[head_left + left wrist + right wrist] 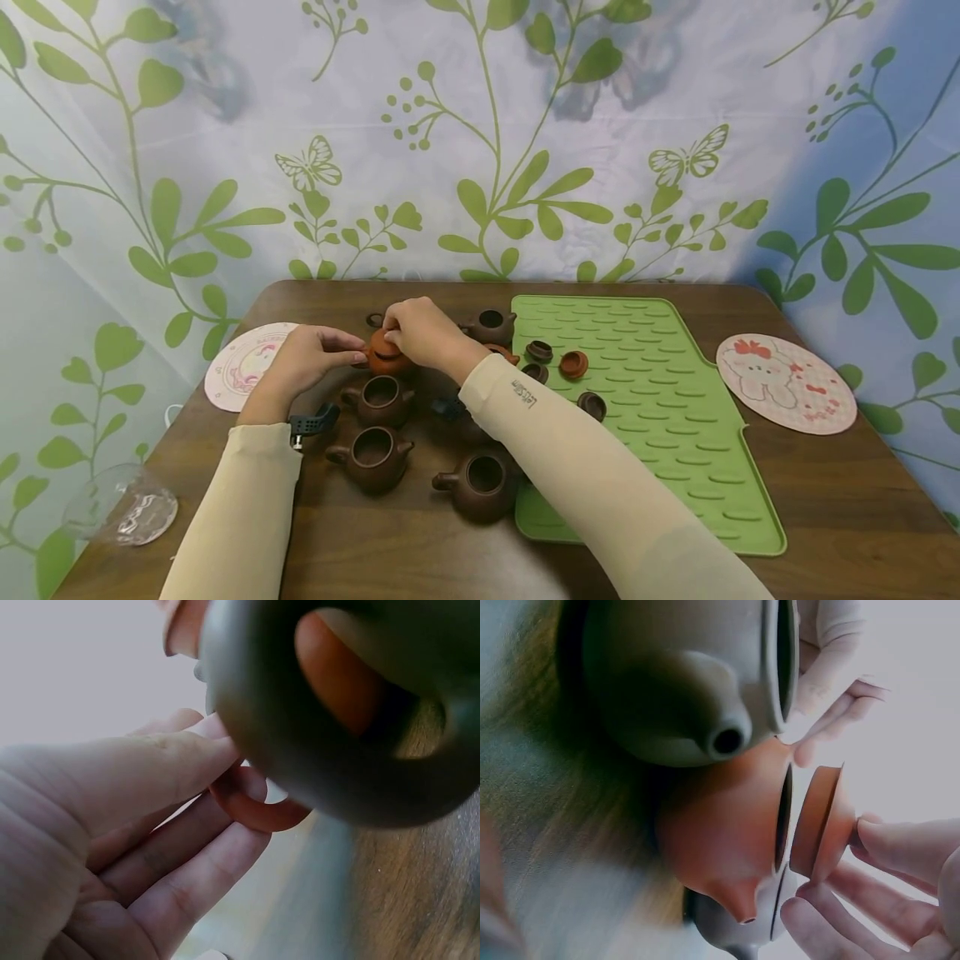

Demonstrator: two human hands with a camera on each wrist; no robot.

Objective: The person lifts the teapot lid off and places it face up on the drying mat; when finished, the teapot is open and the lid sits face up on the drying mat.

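An orange-red clay teapot (pixel 720 825) stands on the table among dark brown ones. My left hand (pixel 300 365) pinches its ring handle (pixel 262 814) between thumb and fingers. Held by its knob, the matching orange lid (pixel 821 829) is in my right hand (pixel 426 333), just above the pot's mouth, with a narrow gap between lid and rim. An open dark brown teapot (pixel 381 402) stands directly in front of the orange one. Its handle blocks part of the left wrist view. Another dark teapot (pixel 735 919) sits behind the orange pot.
Lidless brown teapots (pixel 371 458) stand nearer me, with another (pixel 491 325) at the back. Several small lids (pixel 573 364) lie on the green mat (pixel 675 400) at right. Round coasters (pixel 786 383) flank both sides; a clear glass cup (pixel 146 517) is at left front.
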